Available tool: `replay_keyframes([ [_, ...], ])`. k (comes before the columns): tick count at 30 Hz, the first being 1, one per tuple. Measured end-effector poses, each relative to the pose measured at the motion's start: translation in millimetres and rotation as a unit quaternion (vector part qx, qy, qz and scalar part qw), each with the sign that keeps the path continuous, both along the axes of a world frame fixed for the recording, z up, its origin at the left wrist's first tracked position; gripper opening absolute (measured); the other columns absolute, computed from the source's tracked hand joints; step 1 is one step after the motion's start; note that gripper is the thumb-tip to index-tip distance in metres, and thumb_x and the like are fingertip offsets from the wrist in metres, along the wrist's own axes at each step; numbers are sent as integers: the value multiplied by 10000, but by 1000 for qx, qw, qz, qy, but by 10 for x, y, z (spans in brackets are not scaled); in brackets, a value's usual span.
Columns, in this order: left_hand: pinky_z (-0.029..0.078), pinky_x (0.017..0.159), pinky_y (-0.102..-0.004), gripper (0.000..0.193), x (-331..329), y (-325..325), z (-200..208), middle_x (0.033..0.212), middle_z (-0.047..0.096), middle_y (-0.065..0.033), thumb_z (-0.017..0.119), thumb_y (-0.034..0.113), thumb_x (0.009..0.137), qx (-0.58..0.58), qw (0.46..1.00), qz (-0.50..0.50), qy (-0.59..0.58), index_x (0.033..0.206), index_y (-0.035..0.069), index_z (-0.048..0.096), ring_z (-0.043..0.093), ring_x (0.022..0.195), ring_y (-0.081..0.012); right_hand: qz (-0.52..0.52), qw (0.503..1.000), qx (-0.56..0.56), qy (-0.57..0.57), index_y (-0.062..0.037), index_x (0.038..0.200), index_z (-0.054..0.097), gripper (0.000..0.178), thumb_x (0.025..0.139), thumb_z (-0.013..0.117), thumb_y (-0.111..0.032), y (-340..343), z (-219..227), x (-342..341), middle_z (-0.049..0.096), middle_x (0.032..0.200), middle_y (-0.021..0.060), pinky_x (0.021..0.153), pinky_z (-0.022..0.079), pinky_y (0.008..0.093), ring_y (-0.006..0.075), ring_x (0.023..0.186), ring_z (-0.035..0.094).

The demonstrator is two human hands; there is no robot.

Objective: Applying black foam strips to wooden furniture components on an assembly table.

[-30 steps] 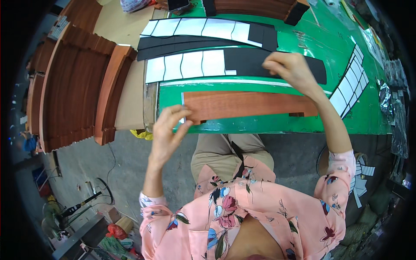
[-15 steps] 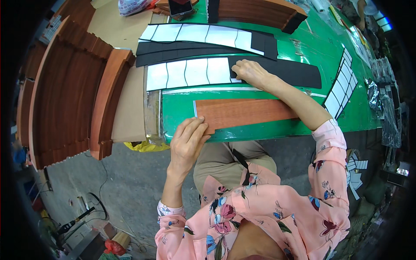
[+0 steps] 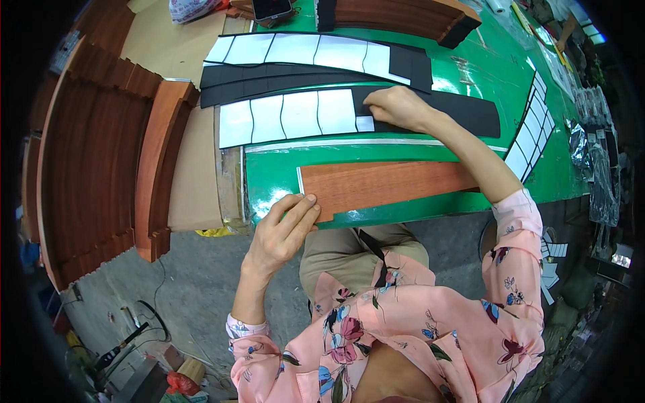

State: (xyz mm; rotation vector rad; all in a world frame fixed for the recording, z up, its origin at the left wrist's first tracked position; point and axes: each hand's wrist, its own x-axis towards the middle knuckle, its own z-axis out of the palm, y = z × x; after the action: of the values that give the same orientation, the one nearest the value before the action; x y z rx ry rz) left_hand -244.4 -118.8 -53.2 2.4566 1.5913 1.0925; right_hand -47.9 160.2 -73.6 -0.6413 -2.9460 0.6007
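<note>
A flat wood-grain board (image 3: 390, 190), reddish brown with a pale left end, lies near the front edge of the green table. My left hand (image 3: 285, 225) grips its near left corner, fingertips on top. Farther back lies a black strip (image 3: 463, 111) with a row of white sticker panels (image 3: 302, 112) on its left part. Over the strip's black part, just right of the last panel, is my right hand (image 3: 398, 109), its fingers curled in and pressed together. What they pinch, if anything, is hidden. A small white tab (image 3: 365, 123) shows beside these fingers.
Behind lie more black strips (image 3: 289, 82) with white panels, and a curved brown moulding (image 3: 396, 19). Curved brown panels (image 3: 94, 161) stand on cardboard (image 3: 195, 174) at the left. A gridded white sheet (image 3: 527, 138) lies at the right; a phone (image 3: 272, 9) is at the back.
My right hand has shifted slightly right, away from the white panels, uncovering the small white tab. My left hand stays on the board's corner. The whole view has tilted a little.
</note>
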Motion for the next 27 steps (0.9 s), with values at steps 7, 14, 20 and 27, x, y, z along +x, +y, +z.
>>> replay_keyframes([
  [7, 542, 710, -341, 388, 79, -17, 105, 1025, 638, -132, 722, 2, 579, -16, 1000, 8, -1, 957, -43, 647, 604, 919, -287, -340, 877, -220, 257, 41, 989, 557, 178, 922, 454, -87, -380, 792, 1398, 646, 1051, 110, 869, 450, 297, 172, 946, 609],
  [14, 513, 795, -378, 358, 98, -62, 107, 1043, 641, -133, 698, -33, 643, -10, 998, 48, 29, 997, -16, 641, 599, 959, -304, -535, 804, -171, 194, -15, 871, 523, 131, 929, 456, -111, -1352, 495, 2240, 551, 806, 1, 714, 384, 217, 65, 770, 469],
  [20, 502, 749, -357, 247, 79, 9, 303, 965, 649, -142, 689, -23, 692, -6, 998, 55, -28, 932, -19, 633, 612, 892, -305, -514, 748, -235, 348, -47, 854, 530, 118, 917, 485, -136, -1366, 527, 2251, 467, 751, -38, 664, 361, 213, 46, 716, 422],
  [27, 487, 696, -307, 99, 194, 9, 422, 866, 642, -111, 640, -35, 778, -31, 984, 106, -137, 875, -19, 627, 608, 779, -227, -519, 740, -274, 328, -75, 775, 521, 158, 897, 458, -151, -1247, 617, 2354, 542, 804, -15, 799, 403, 248, 67, 791, 489],
])
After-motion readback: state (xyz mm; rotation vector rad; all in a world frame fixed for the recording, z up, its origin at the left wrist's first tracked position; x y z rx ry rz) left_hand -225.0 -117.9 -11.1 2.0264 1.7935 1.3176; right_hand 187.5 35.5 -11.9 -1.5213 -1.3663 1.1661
